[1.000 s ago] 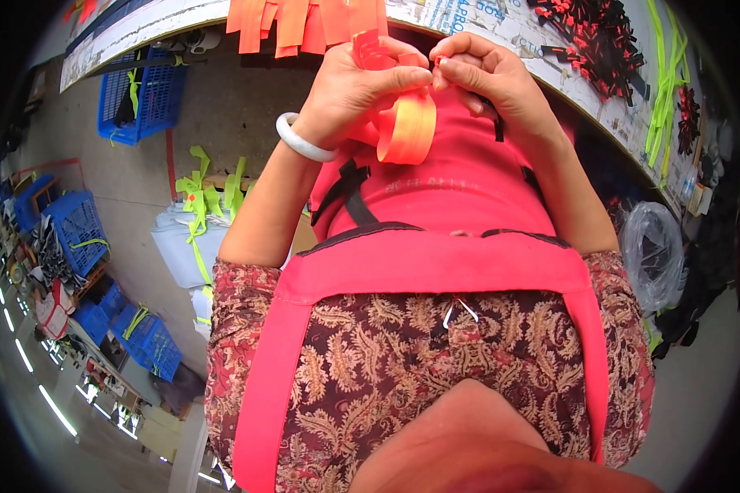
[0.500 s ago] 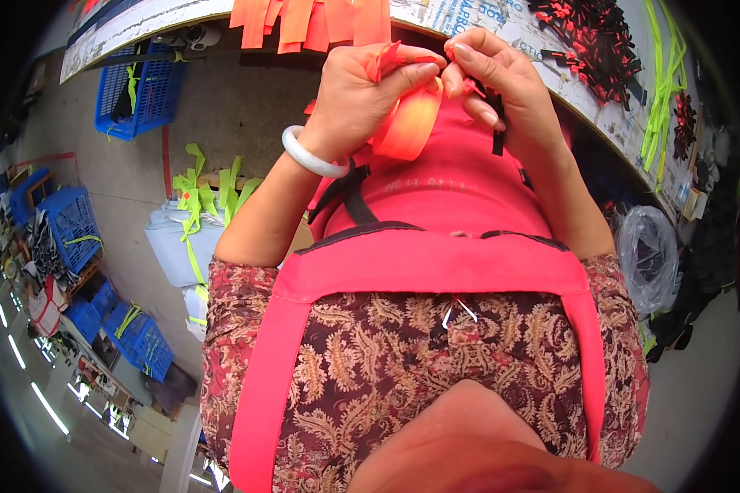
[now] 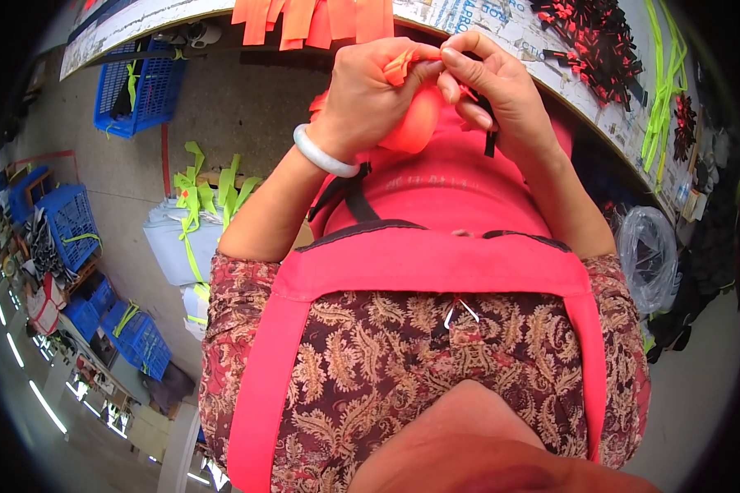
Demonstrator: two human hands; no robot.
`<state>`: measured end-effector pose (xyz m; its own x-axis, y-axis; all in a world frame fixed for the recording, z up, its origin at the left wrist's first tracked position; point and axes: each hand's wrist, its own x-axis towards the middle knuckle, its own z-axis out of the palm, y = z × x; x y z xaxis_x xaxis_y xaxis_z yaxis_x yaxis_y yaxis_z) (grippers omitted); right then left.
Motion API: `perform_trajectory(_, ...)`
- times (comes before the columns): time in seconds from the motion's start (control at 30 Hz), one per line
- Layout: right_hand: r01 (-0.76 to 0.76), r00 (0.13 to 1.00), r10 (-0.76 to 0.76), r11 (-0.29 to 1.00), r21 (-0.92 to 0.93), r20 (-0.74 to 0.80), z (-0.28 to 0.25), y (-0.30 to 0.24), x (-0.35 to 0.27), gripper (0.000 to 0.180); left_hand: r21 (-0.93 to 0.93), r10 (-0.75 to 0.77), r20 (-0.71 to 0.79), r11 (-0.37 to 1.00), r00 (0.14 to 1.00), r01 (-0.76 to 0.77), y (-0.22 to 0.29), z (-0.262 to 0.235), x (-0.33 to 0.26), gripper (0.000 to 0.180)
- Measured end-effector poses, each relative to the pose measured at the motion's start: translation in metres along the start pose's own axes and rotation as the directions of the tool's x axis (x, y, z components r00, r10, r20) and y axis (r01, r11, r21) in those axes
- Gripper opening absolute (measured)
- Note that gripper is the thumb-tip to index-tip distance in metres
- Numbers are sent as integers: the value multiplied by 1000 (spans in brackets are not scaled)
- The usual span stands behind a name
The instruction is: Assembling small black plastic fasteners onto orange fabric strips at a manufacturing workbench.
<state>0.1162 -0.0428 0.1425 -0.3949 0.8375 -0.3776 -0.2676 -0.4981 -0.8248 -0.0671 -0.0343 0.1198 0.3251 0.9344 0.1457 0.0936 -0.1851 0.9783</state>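
My left hand (image 3: pixel 372 94), with a pale bangle at the wrist, is closed round an orange fabric strip (image 3: pixel 413 127). A bunched bit of the strip pokes out above the knuckles, and a loop hangs below the fingers. Close against it, my right hand (image 3: pixel 501 86) pinches a small black strap piece (image 3: pixel 491 141) with an orange bit on it. The fingertips of both hands meet; what lies exactly between them is too small to tell. Both hands are held above my pink apron (image 3: pixel 436 205), just short of the table edge.
On the white table (image 3: pixel 448 18) ahead, orange strips (image 3: pixel 321 20) hang over the edge. A heap of black-and-orange pieces (image 3: pixel 592 49) and yellow-green straps (image 3: pixel 662 90) lie at the right. Blue crates (image 3: pixel 138 90) stand on the floor at left, near yellow-green strips (image 3: pixel 193 193) on pale sheets.
My left hand has turned and shifted slightly right, and the orange loop below it shows less. The fingertips of both hands have come together. The black strap piece has moved slightly left.
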Motion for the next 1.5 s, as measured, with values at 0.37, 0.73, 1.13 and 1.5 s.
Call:
perform_trajectory(0.37,-203,976,174,945,-256,-133,-29,22,-10,26,-265,-102,-66,961,993,81,8,-27,13,16)
perform_trajectory(0.73,282,947,-299,949,-139,-120,-7,-13,16,16,-245,-190,185,941,964,232,22,-38,17,15)
perform_trajectory(1.13,313,935,-354,866,-390,-35,2,-11,11,13,-484,-331,173,792,928,373,-1,-30,14,17)
perform_trajectory(1.5,65,991,-107,904,-422,-75,1,-16,0,20,-520,-379,215,736,900,434,1,-30,8,18)
